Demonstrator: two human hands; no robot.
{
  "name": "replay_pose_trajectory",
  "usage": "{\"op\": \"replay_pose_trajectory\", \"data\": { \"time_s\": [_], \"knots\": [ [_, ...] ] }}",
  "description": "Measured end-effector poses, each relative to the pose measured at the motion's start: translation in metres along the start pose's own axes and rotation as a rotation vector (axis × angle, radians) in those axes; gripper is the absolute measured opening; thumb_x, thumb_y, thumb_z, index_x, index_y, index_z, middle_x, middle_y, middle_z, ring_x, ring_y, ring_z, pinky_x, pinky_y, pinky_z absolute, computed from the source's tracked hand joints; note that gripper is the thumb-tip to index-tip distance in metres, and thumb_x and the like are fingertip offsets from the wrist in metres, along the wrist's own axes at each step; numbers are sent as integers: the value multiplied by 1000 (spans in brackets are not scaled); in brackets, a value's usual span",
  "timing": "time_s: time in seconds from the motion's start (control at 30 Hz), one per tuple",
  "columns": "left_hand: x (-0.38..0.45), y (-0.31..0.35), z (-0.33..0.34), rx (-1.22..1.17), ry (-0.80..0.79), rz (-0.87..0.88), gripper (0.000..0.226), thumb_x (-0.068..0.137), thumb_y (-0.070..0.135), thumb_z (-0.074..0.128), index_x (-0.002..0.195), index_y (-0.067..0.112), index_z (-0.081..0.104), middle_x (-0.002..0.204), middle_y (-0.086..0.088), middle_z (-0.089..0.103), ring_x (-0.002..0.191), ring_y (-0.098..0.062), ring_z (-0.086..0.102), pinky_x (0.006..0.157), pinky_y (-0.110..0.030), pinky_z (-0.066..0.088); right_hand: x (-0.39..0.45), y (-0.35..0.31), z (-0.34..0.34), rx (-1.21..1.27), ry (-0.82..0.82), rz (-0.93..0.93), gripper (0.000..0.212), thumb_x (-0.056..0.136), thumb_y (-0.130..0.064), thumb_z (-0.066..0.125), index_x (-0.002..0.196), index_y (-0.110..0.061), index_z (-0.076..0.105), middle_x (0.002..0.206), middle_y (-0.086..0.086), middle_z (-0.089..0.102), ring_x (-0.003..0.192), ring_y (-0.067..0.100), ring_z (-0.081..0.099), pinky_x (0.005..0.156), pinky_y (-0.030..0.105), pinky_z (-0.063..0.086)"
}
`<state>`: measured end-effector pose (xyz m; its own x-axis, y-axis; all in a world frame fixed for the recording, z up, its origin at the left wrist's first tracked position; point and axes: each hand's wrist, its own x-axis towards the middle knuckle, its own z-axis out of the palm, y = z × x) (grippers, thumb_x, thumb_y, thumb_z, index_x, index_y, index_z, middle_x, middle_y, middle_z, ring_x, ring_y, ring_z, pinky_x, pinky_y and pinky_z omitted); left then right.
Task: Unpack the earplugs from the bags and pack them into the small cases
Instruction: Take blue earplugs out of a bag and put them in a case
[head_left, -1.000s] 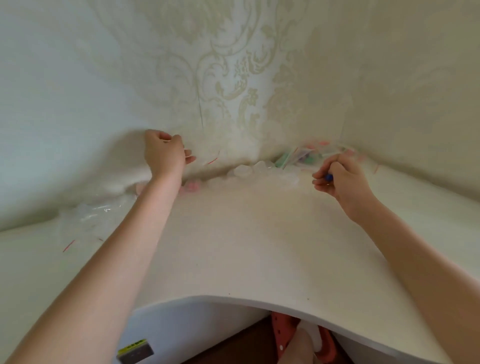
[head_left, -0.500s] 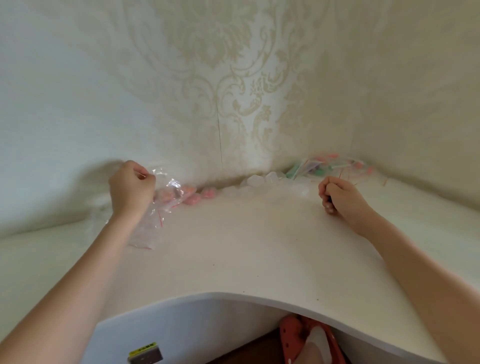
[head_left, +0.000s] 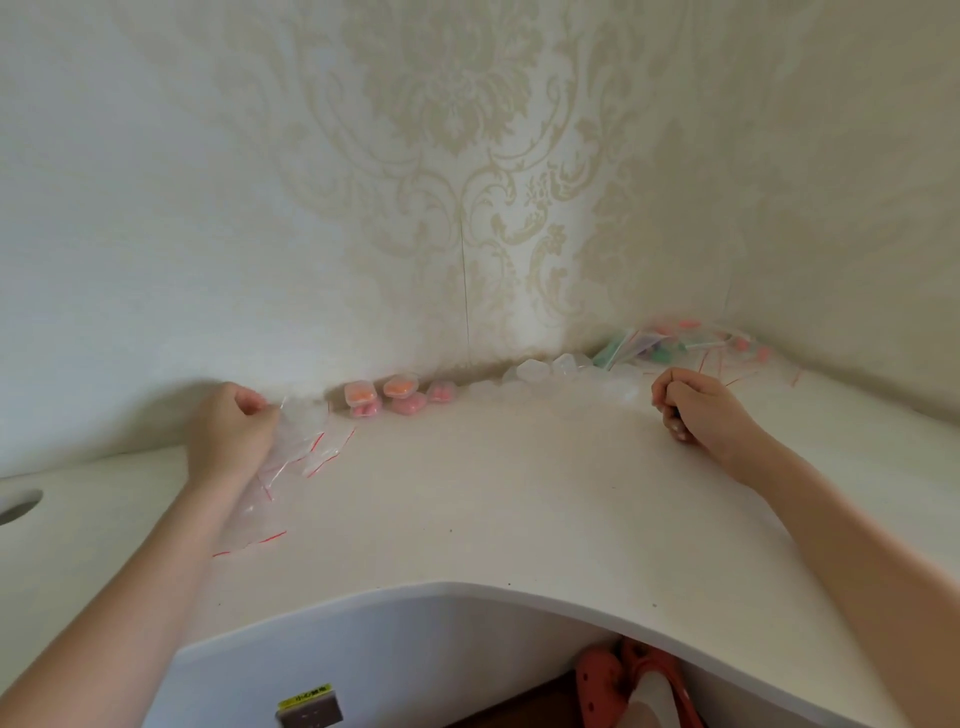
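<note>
Four filled cases (head_left: 400, 396) sit beside the left hand (head_left: 228, 431).

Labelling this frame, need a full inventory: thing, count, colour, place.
filled cases: about five, pink and orange inside, by back wall
empty cases: several, clear, along back wall
full bags: a pile, clear, coloured contents, right corner
empty bags: a few, clear with red strips, under left hand
desk: one, white
shoe: orange-red, on floor below desk
left hand: pinches empty bags
right hand: curled, something dark inside, unclear what
</note>
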<state>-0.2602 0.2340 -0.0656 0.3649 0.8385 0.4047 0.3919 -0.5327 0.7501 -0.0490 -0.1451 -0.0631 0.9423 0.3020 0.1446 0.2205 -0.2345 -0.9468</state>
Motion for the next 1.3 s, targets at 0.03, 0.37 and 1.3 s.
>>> {"op": "replay_pose_trajectory", "data": {
  "time_s": [0.03,0.37,1.3],
  "knots": [
    [1,2,-3,-13,36,14,16,84,7,55,97,3,64,101,-13,66,92,-28,56,76,-28,35,0,0,0,0,-3,-2,32,85,5,28,66,-9,49,49,-1,38,39,11,31,42,22,24],
    [-38,-16,-29,480,-456,370,67,90,58,35,147,44,4,159,5,7,146,-24,4,113,-52,9,3,2,0,7,-10,-4,32,85,5,27,66,-9,48,57,3,38,43,13,30,43,23,23],
    [-41,36,42,474,98,517,41,90,43,37,96,9,59,112,-16,54,103,-36,44,96,-60,31,-5,-4,8,-168,-59,-78,32,94,-7,33,70,-5,54,58,1,37,47,11,30,49,24,24]
  ]
}}
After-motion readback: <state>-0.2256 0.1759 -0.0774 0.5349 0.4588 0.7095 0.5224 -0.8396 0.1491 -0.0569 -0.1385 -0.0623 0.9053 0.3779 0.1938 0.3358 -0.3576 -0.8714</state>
